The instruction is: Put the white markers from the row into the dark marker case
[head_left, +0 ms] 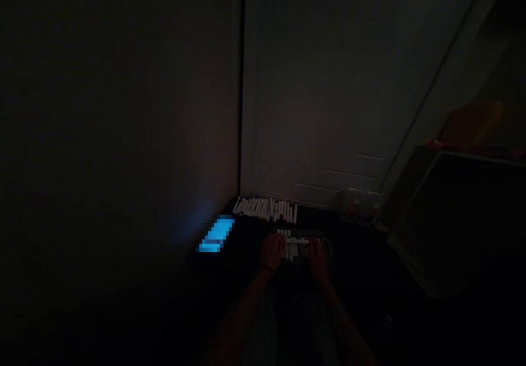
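Note:
The room is very dark. My left hand (272, 251) and my right hand (318, 256) rest on the floor on either side of a small bunch of white pen-like sticks (292, 244). Both hands touch the bunch, with the fingers bent over it. One stick lies crosswise between the hands. Whether either hand grips a stick is hidden by the dark. A longer row of white sticks (266, 207) lies farther off, against the base of a white door (329, 108).
A glowing blue screen (217, 235) lies on the floor to the left of the hands. A wall stands at the left. A dark box-like piece of furniture (456, 218) stands at the right, with pale jars (358, 204) beside the door.

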Motion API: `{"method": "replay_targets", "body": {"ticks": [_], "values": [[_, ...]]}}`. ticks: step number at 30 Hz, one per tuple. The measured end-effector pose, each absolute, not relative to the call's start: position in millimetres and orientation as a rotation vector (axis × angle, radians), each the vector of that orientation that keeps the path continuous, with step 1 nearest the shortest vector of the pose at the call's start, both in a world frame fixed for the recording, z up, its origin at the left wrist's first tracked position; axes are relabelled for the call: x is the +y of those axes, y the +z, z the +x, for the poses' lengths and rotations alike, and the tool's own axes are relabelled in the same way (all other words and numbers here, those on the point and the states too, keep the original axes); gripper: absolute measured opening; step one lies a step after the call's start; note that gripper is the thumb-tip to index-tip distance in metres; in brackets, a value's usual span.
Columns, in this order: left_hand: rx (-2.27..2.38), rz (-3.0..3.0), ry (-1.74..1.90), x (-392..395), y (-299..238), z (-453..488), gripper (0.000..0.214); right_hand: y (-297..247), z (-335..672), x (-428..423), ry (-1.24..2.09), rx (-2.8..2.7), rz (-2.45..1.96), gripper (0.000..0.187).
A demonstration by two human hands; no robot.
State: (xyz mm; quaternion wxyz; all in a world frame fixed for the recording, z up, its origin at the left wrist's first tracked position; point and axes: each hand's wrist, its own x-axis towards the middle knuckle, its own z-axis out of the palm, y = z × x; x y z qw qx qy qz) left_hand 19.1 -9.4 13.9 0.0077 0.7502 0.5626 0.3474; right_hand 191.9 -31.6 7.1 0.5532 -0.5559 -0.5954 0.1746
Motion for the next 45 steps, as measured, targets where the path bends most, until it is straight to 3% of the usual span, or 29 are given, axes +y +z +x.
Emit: {"method": "replay_targets", "body": {"ticks": [45], "values": [[1.77, 2.35, 1.026, -7.3, 9.8, 20.0, 0.028, 2.7, 191.5, -29.8, 0.36, -1.448, -1.412, 0.04]]}}
